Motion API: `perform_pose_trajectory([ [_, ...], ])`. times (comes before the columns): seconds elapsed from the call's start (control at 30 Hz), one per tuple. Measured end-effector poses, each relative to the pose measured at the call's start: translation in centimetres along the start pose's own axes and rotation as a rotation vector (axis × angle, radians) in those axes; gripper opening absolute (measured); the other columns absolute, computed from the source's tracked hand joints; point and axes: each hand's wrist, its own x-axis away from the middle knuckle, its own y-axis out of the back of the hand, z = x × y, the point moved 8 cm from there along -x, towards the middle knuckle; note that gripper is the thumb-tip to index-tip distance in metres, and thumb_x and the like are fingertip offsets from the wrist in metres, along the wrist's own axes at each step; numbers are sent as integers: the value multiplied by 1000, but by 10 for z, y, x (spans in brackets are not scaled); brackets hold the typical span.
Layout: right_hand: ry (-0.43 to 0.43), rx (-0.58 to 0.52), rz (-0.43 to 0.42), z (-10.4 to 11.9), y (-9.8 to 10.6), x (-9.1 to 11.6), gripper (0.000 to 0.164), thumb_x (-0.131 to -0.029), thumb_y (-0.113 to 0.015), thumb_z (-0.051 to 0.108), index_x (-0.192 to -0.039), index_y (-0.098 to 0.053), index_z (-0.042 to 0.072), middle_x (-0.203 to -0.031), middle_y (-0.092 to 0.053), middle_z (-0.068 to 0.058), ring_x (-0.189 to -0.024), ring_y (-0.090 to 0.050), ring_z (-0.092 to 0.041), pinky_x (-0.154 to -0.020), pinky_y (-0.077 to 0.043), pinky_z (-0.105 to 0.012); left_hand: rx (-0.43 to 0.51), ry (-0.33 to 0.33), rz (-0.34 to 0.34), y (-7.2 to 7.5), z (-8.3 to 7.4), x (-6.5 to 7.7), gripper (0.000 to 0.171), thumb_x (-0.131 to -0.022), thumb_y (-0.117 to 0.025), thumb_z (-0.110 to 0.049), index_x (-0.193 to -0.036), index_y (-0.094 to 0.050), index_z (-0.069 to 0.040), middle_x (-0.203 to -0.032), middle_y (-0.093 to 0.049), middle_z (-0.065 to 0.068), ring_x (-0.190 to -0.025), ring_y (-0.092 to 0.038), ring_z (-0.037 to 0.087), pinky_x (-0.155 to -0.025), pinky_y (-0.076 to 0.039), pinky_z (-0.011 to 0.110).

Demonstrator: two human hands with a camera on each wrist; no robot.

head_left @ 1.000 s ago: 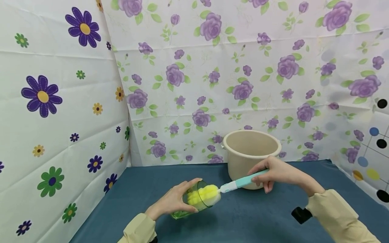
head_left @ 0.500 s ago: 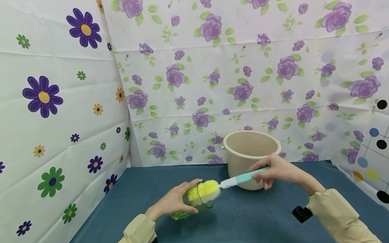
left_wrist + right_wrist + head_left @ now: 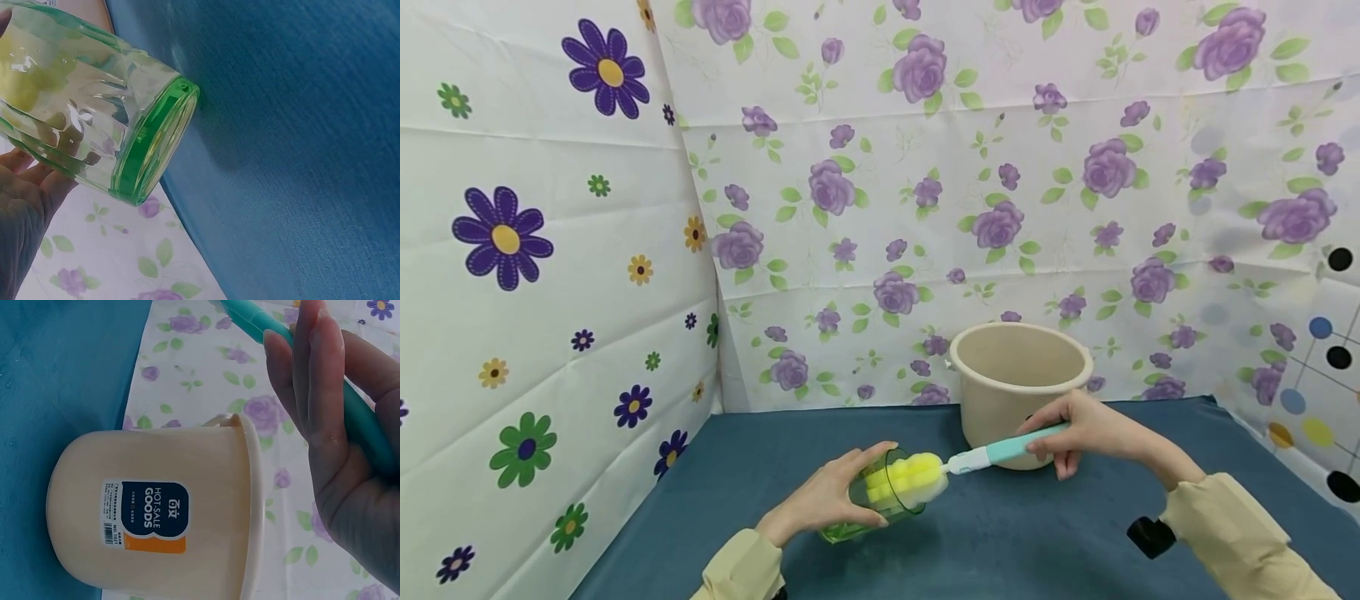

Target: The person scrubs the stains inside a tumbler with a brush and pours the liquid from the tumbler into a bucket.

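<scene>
My left hand (image 3: 831, 493) grips a clear green glass (image 3: 94, 106) around its side, tilted with the mouth toward the right. Between the fingers of my right hand (image 3: 1086, 429) is the turquoise handle of a bottle brush (image 3: 1011, 447). Its yellow and white sponge head (image 3: 917, 475) sits partly inside the glass, with the tip end toward the base and the neck end out past the rim. The left wrist view shows the thick green base of the glass close over the cloth, with droplets on its wall.
Behind my right hand stands a beige bucket (image 3: 981, 408), upright, with a label (image 3: 155, 515) on its side. A blue cloth (image 3: 760, 450) covers the table. Flowered sheets (image 3: 865, 208) hang at the back and left, and a dotted sheet (image 3: 1318, 392) at the right.
The brush slid slightly out and up in the glass half a second ago, and is now lower and a little further right. My left hand and the glass have hardly moved.
</scene>
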Motion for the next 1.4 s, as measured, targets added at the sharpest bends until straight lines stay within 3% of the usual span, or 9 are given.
perform_pose_trajectory([
  [0.3, 1, -17, 30, -5, -7, 6, 30, -87, -60, 7, -114, -58, -6, -76, -62, -19, -49, -59, -21, -46, -47, -45, -6, -14, 0, 0, -1, 0, 86, -70, -67, -58, -141, -21, -43, -118, -45, -3, -103, -48, 21, -74, -42, 46],
  [0.53, 37, -16, 9, 3, -9, 9, 30, -88, -59, 6, -115, -58, -6, -76, -62, -18, -49, -59, -23, -45, -47, -43, -5, -8, 1, -1, -2, 1, 86, -70, -68, -57, -141, -22, -43, -115, -46, -4, -100, -49, 19, -71, -42, 43],
  [0.83, 57, -1, -47, 9, 1, 13, 32, -89, -58, 5, -116, -56, -10, -77, -63, -17, -49, -58, -25, -47, -47, -44, -1, -3, -6, -1, -2, 2, 86, -70, -67, -58, -141, -22, -43, -116, -46, -4, -98, -49, 18, -71, -41, 43],
  [1.17, 79, 34, -76, 7, 14, 20, 26, -89, -58, 6, -113, -61, -3, -76, -63, -16, -48, -57, -27, -46, -46, -44, 6, 20, 9, -1, 0, -1, 87, -70, -69, -57, -141, -19, -46, -128, -41, -2, -110, -45, 26, -76, -40, 50],
  [1.4, 71, 34, -90, 2, 20, 26, 25, -89, -57, 6, -113, -61, -2, -75, -63, -17, -48, -56, -31, -45, -47, -42, 17, 13, 2, 0, 2, 1, 87, -70, -69, -54, -141, -20, -43, -124, -43, -2, -108, -46, 25, -75, -41, 49],
])
